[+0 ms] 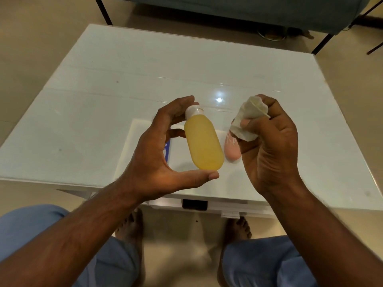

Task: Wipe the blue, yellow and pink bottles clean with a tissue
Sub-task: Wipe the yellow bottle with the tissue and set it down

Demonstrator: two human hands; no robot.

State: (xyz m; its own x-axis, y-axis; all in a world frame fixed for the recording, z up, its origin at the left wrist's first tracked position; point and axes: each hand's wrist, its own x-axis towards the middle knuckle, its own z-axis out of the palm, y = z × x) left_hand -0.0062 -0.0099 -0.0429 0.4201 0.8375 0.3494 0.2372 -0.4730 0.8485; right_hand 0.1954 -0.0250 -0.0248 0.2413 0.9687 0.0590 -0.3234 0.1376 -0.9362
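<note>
From my head camera, looking down past my knees, I am on the yellow bottle (pixel 204 141), the middle one of the three by my reckoning. My left hand (pixel 165 150) holds it up above the white table (pixel 103 79), lengthwise between thumb and fingers: the thumb tip presses under its rounded base, the forefinger curls over the white cap (pixel 191 111), and another finger shows behind its side. That hand is spread wide to span the bottle, yet it grips it firmly at both ends.

My right hand (pixel 269 141) is bunched round the tissue (pixel 248 119), fingers curled tight with the thumb pinning the crumpled wad against them. The tissue sits just beside the bottle and does not touch it; a clear gap lies between them.

The pink bottle (pixel 232 150) lies on the white tray (pixel 145 129) below, partly hidden by my right hand. A sliver of the blue bottle (pixel 167 149) shows behind my left palm; I cannot tell how it lies.

I judge the next move to be bringing the tissue across to the yellow bottle's side and rubbing along its length. The end-to-end hold leaves the body bare for that, but I must press gently, since a pinch at the tips could let the bottle pivot or slip.
</note>
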